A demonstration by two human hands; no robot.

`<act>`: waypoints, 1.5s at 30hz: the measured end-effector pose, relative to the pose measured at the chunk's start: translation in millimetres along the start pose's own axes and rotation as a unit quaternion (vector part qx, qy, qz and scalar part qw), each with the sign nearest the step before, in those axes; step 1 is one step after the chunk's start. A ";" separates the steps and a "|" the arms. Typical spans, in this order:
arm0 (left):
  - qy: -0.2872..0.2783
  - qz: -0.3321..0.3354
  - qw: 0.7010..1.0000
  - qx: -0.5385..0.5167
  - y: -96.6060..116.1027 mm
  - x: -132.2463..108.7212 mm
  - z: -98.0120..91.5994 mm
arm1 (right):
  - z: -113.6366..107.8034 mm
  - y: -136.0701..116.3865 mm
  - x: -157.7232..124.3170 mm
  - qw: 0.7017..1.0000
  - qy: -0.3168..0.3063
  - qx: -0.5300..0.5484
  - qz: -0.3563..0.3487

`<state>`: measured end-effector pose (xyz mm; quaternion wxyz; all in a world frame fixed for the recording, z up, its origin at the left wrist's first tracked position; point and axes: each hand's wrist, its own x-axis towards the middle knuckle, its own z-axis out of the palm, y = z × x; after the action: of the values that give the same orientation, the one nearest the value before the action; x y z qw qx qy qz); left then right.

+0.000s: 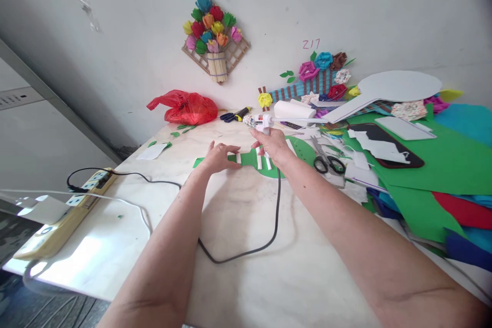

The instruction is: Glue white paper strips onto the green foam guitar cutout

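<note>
My right hand [275, 144] is wrapped round a white glue gun [265, 122], whose long glue stick [298, 120] sticks out to the right. Its black cord [277, 210] hangs down and loops across the table. Below the gun lies a flat green guitar-shaped cutout [307, 152] with several white strips [259, 159] across it. On the narrow end of this cutout rests my left hand [219, 158], fingers apart and near a white strip. The hand partly hides the narrow end, and my right hand covers part of the wide end.
Scissors [328, 163] and paper scraps lie right of the cutout, beside a dark phone [388, 151] and green sheets [446, 164]. A red plastic bag [188, 107] sits at the back left. A power strip [65, 220] lies along the left edge. Paper flowers [209, 23] hang on the wall.
</note>
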<state>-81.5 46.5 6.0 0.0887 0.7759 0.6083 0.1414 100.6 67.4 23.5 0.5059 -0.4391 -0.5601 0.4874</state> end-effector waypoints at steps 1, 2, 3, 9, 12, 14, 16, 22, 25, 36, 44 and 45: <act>-0.001 0.002 1.000 0.000 -0.2 -0.2 -0.4 | 0.0 -0.2 -0.1 1.000 0.001 0.002 0.000; -0.002 0.003 1.000 0.000 -0.2 -0.5 -1.0 | -0.1 -0.6 -0.4 1.000 0.001 0.005 0.000; -0.003 0.005 1.000 0.000 -0.1 -1.0 -1.7 | -0.2 -1.3 -0.8 1.000 0.000 0.008 -0.001; -0.005 0.003 1.000 0.005 -0.7 -3.9 -5.0 | -1.0 -6.6 -4.5 1.000 0.004 -0.010 0.017; 0.003 0.006 1.000 0.007 -1.8 -3.8 -4.1 | -0.9 -5.6 -3.8 1.000 0.004 -0.017 0.018; 0.010 0.005 1.000 0.010 -2.4 -3.2 -2.9 | -0.7 -4.3 -2.8 1.000 0.000 -0.014 0.014; 0.015 0.004 1.000 0.010 -3.0 -2.9 -2.1 | -0.7 -4.2 -2.7 1.000 0.000 -0.012 0.015; 0.024 -0.002 1.000 -0.002 -5.0 -5.8 -5.2 | -1.9 -9.3 -5.9 0.999 0.009 -0.029 0.037; 0.015 -0.007 1.000 0.000 -5.4 -8.3 -8.0 | -2.0 -9.9 -6.4 0.999 0.008 -0.027 0.035; 0.007 -0.013 1.000 -0.008 -4.1 -9.7 -8.8 | -1.0 -7.0 -4.8 1.000 -0.002 -0.007 0.023; 0.007 -0.012 1.000 0.001 -5.4 -8.6 -5.6 | 0.2 -2.0 -2.1 1.000 0.001 -0.010 0.017; 0.006 -0.011 1.000 0.002 -5.6 -8.7 -5.5 | 0.2 -2.5 -2.5 1.000 0.002 -0.009 0.017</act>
<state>-90.3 39.3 8.5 0.0851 0.7687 0.6173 0.1440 100.7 64.6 25.7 0.4946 -0.4537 -0.5558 0.4905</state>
